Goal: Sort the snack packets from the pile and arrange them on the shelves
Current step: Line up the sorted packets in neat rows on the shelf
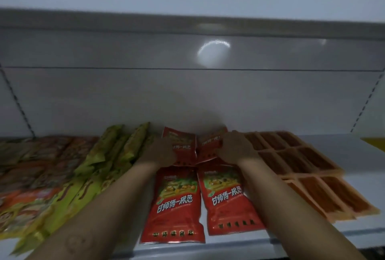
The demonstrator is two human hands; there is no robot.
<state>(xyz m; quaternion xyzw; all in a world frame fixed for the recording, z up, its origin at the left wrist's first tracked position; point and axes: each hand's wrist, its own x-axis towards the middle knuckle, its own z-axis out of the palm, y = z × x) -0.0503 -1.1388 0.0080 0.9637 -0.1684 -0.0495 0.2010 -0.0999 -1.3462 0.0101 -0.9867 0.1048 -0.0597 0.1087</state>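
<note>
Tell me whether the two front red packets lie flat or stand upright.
Flat. The left front packet and right front packet lie face up, side by side on the shelf, printed fronts showing.

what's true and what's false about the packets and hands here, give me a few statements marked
1. Two front red packets lie side by side on the shelf. True.
2. The left hand touches nothing. False: it is on the rear left red packet.
3. Orange packets lie right of the red ones. True.
4. The right hand is on the orange packets. False: it is on the rear right red packet.
</note>
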